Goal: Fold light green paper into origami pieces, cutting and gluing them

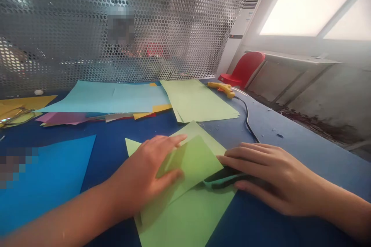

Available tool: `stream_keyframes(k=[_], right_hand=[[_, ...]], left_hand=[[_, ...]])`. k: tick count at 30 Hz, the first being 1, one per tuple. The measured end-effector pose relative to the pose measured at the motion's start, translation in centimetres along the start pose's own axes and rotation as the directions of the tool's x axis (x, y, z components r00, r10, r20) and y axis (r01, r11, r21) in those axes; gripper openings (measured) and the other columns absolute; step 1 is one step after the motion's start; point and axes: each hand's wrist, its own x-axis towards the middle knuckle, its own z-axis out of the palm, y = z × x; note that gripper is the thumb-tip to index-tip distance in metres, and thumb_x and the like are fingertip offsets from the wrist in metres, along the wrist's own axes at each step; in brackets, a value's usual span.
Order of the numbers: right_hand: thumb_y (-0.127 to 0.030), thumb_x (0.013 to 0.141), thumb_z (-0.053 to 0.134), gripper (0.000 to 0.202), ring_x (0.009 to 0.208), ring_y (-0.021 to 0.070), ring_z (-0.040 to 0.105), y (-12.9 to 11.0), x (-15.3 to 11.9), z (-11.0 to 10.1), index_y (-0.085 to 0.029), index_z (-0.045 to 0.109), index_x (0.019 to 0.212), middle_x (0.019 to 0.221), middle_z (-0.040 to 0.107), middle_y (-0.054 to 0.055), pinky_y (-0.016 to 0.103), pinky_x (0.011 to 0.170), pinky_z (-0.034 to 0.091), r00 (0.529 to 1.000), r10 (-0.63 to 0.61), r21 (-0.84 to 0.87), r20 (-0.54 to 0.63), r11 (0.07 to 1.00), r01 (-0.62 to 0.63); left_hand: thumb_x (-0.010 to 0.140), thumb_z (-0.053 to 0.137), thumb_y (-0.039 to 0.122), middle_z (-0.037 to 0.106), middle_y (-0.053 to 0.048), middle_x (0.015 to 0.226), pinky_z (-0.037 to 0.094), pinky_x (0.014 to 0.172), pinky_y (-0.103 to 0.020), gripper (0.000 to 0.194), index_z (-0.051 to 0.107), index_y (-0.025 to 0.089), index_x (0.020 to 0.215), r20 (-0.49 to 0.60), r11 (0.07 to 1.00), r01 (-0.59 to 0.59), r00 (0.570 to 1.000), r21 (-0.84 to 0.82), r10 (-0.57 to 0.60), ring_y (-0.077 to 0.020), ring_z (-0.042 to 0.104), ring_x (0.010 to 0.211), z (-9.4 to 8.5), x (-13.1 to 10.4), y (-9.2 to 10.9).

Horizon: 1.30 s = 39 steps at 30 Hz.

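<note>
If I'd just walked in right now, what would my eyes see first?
Probably the hands up front: the left hand on green paper and the right hand over a dark-and-teal object. Next, maybe the yellow glue gun, toward the back of the blue table. Beyond it, a bright red chair stands out.

There were two hands (pixel 146 166), one bench (pixel 292 146), one black-and-teal tool (pixel 222 180), one glue gun (pixel 220 88) with one cord (pixel 248 117), one blue sheet (pixel 60 173) and one pale blue sheet (pixel 116 96). Green sheets (pixel 188 216) numbered at least four, the exact count hidden by overlap. One red chair (pixel 249 65), one mesh screen (pixel 174 4) and one air conditioner (pixel 242 23) stood behind.
</note>
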Motion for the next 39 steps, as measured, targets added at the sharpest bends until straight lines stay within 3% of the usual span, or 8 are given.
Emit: stream_keyframes(k=[3,5,17,24,29,31,34,39], right_hand=[[-0.028,0.107,0.051,0.038,0.086,0.0203,0.074,0.1,-0.1,0.4,-0.025,0.059,0.144,0.106,0.078,0.008,0.032,0.076,0.06,0.999,0.009,-0.033,-0.033,0.999,-0.01],[-0.03,0.108,0.049,0.038,0.087,0.0208,0.074,0.1,-0.1,0.6,-0.025,0.058,0.145,0.107,0.078,0.007,0.033,0.077,0.06,0.999,0.0,-0.076,-0.038,0.997,-0.003],[-0.028,0.109,0.048,0.039,0.091,0.0224,0.073,0.0,0.0,0.1,-0.019,0.052,0.147,0.109,0.077,0.01,0.033,0.078,0.059,0.997,-0.066,-0.101,0.042,0.992,0.07],[-0.032,0.11,0.047,0.038,0.086,0.0211,0.071,0.1,0.0,-0.1,-0.02,0.056,0.144,0.104,0.076,0.008,0.033,0.075,0.058,0.989,-0.133,-0.015,0.064,0.991,0.134],[-0.034,0.113,0.039,0.038,0.091,0.02,0.072,0.9,-0.7,-0.5,-0.028,0.053,0.148,0.11,0.073,0.009,0.033,0.078,0.057,0.995,-0.019,-0.016,-0.096,1.0,0.018],[-0.029,0.112,0.043,0.038,0.093,0.0189,0.072,1.2,-0.8,-0.5,-0.031,0.052,0.149,0.114,0.072,0.009,0.031,0.081,0.057,0.98,0.056,-0.069,-0.189,0.995,-0.07],[-0.026,0.11,0.05,0.036,0.088,0.0169,0.07,1.3,-0.6,-0.1,-0.03,0.057,0.145,0.116,0.07,0.008,0.027,0.077,0.057,0.949,0.181,-0.113,-0.26,0.97,-0.216],[-0.028,0.11,0.049,0.035,0.09,0.0209,0.071,0.8,-0.2,0.6,-0.026,0.061,0.143,0.112,0.071,0.009,0.032,0.078,0.057,0.967,0.169,-0.087,-0.191,0.978,-0.188]], left_hand=[[0.103,0.053,0.064,0.04,0.004,0.168,0.014,0.131,-0.056,0.067,0.034,0.039,0.162,0.073,0.995,-0.045,0.997,0.095,0.038,-0.0267,0.026,0.16,0.2,0.1,-0.9],[0.105,0.042,0.068,0.031,0.003,0.171,0.005,0.131,-0.059,0.068,0.029,0.035,0.164,0.128,0.988,-0.063,0.991,0.138,0.045,-0.0257,0.017,0.162,0.6,0.2,-1.5],[0.107,0.032,0.069,0.014,0.006,0.174,0.002,0.129,-0.065,0.062,0.019,0.046,0.163,0.221,0.973,-0.081,0.975,0.217,0.032,-0.0249,0.011,0.163,1.0,0.3,-2.3],[0.107,0.04,0.065,0.029,-0.001,0.172,0.006,0.131,-0.058,0.064,0.036,0.03,0.161,0.142,0.986,-0.071,0.989,0.152,0.05,-0.0234,0.02,0.161,1.0,0.4,-2.4],[0.102,0.063,0.047,0.055,0.002,0.158,0.026,0.126,-0.057,0.024,0.057,0.034,0.12,0.031,0.993,-0.114,0.993,0.042,0.113,-0.0255,0.041,0.152,0.3,0.2,-2.1],[0.103,0.06,0.029,0.065,0.003,0.14,0.039,0.118,-0.047,0.006,0.053,0.031,0.102,-0.012,0.988,-0.151,0.988,-0.001,0.151,-0.0208,0.057,0.135,0.0,0.1,-1.8],[0.101,0.051,0.011,0.067,0.008,0.107,0.049,0.095,-0.029,0.019,0.05,0.029,0.092,-0.062,0.977,-0.206,0.977,-0.047,0.203,-0.0121,0.064,0.099,-0.3,-0.1,-1.5],[0.105,0.056,0.019,0.057,0.01,0.089,0.044,0.073,-0.018,0.015,0.053,0.03,0.095,-0.143,0.96,-0.262,0.958,-0.096,0.247,-0.0086,0.055,0.081,-0.3,-0.1,-1.2]])
